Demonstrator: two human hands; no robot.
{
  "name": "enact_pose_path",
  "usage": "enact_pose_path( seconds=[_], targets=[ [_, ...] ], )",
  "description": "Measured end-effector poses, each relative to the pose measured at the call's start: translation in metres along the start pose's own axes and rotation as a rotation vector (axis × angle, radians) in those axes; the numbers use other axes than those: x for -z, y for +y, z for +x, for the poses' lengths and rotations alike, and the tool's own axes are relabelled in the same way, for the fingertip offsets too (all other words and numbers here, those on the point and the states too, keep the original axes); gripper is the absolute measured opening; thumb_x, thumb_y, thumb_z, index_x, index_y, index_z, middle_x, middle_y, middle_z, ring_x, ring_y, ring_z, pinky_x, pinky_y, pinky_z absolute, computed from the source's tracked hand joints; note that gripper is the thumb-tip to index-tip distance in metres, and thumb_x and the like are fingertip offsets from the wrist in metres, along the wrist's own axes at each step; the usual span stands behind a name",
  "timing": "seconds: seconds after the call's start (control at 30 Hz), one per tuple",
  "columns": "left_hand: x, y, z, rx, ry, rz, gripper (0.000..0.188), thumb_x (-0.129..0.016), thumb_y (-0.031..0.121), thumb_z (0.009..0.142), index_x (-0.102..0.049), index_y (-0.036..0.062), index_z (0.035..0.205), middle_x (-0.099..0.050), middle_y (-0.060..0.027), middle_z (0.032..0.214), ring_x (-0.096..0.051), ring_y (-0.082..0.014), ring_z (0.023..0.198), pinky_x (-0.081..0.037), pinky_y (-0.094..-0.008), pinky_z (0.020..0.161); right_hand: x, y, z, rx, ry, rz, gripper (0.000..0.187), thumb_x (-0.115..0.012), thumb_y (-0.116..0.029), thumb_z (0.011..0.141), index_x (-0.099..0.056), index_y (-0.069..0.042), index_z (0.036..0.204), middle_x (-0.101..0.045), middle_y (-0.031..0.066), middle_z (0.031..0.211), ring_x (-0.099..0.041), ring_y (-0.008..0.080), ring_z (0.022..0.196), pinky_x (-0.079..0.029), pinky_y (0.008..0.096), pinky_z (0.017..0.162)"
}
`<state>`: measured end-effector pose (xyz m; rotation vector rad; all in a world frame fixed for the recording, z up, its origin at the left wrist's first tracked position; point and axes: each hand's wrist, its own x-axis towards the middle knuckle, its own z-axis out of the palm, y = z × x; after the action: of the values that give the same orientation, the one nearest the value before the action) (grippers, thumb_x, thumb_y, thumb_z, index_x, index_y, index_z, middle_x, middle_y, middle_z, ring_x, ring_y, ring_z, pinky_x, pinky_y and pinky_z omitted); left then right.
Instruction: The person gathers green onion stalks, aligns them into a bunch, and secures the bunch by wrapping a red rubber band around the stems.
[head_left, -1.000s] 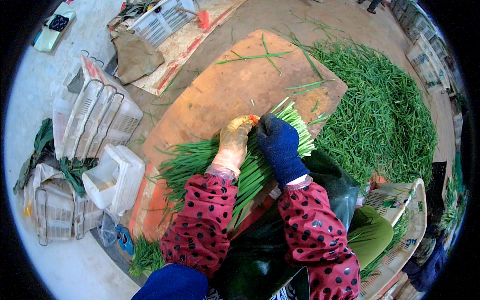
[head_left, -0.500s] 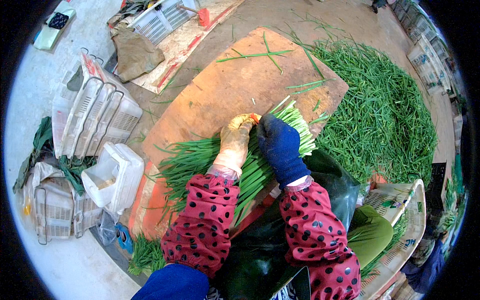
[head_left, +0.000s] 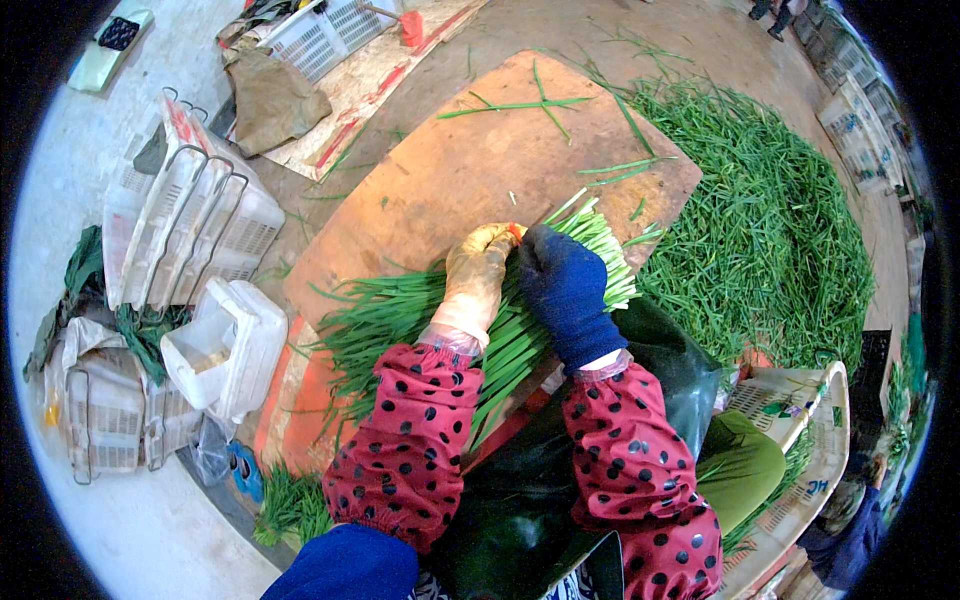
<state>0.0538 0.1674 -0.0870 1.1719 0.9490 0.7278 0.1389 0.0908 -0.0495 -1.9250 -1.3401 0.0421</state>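
A thick bundle of garlic chives (head_left: pixel 385 330) lies across the tilted board, leaves to the left, pale cut stems to the upper right. My left hand (head_left: pixel 476 270), in a yellowed glove, rests over the bundle with its fingers pinched together. An orange-red strip (head_left: pixel 517 231) shows at those fingertips and reaches the fingers of my right hand (head_left: pixel 565 290). That hand wears a dark blue knitted glove and is closed beside the pale stem ends. The strip's path around the bundle is hidden under my hands.
The worn board (head_left: pixel 440 180) carries a few loose chives (head_left: pixel 545 103) at its far end. A big heap of chives (head_left: pixel 750 220) covers the floor at right. White crates (head_left: pixel 190 230) and a white tub (head_left: pixel 235 345) stand at left. A pale basket (head_left: pixel 830 440) sits by my right knee.
Both hands stay together at the strip, with only a slight shift in the picture. The bundle keeps its place on the board. At the top right, a person's legs have come further into view.
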Motion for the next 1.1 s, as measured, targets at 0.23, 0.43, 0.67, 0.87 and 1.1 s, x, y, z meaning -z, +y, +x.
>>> enact_pose_path(
  seconds=[0.23,0.43,0.67,0.87,1.1],
  targets=[
    [0.001,-0.004,-0.002,0.012,-0.019,-0.114,0.012,-0.056,0.005,0.079,-0.064,-0.0008,0.086,-0.062,-0.0007,0.078,-0.053,-0.008,0.072,-0.042,-0.0205,0.07,-0.003,0.006,0.001,-0.036,0.017,0.104,0.014,-0.056,-0.022,0.077,-0.055,-0.009,0.074,-0.055,0.0145,0.066,-0.056,0.034,0.064,-0.043,0.0405,0.054],
    [0.0,0.003,-0.006,-0.02,-0.027,-0.09,0.012,-0.055,0.004,0.079,-0.064,-0.0011,0.086,-0.062,-0.0006,0.078,-0.053,-0.0082,0.071,-0.042,-0.0207,0.07,-0.001,0.007,0.002,-0.057,-0.052,0.043,0.013,-0.059,-0.017,0.077,-0.059,-0.005,0.082,-0.058,0.0162,0.071,-0.059,0.0323,0.067,-0.046,0.038,0.058],
    [-0.003,0.008,-0.009,-0.026,-0.037,-0.084,0.012,-0.053,0.003,0.081,-0.063,-0.0013,0.084,-0.062,-0.0011,0.078,-0.053,-0.0082,0.071,-0.043,-0.021,0.07,-0.002,0.007,0.002,-0.071,-0.074,-0.016,0.012,-0.057,-0.018,0.076,-0.055,-0.007,0.076,-0.056,0.0157,0.067,-0.057,0.0333,0.064,-0.044,0.0402,0.056],
    [-0.002,0.002,-0.006,-0.004,-0.052,-0.022,0.015,-0.049,0.002,0.082,-0.062,-0.002,0.089,-0.062,-0.0031,0.082,-0.054,-0.0107,0.075,-0.043,-0.0222,0.074,-0.002,0.009,0.002,-0.032,-0.045,0.031,0.014,-0.056,-0.021,0.076,-0.051,-0.008,0.071,-0.053,0.015,0.064,-0.055,0.0345,0.062,-0.042,0.0421,0.053],
    [0.003,-0.005,-0.003,-0.018,-0.056,0.051,0.017,-0.048,0.003,0.082,-0.061,-0.0021,0.093,-0.062,-0.0039,0.086,-0.055,-0.0117,0.077,-0.043,-0.0228,0.075,0.0,0.006,0.0,0.011,-0.047,0.025,0.012,-0.055,-0.02,0.077,-0.052,-0.008,0.074,-0.053,0.0147,0.064,-0.055,0.0342,0.063,-0.042,0.0415,0.053]
  ],
)
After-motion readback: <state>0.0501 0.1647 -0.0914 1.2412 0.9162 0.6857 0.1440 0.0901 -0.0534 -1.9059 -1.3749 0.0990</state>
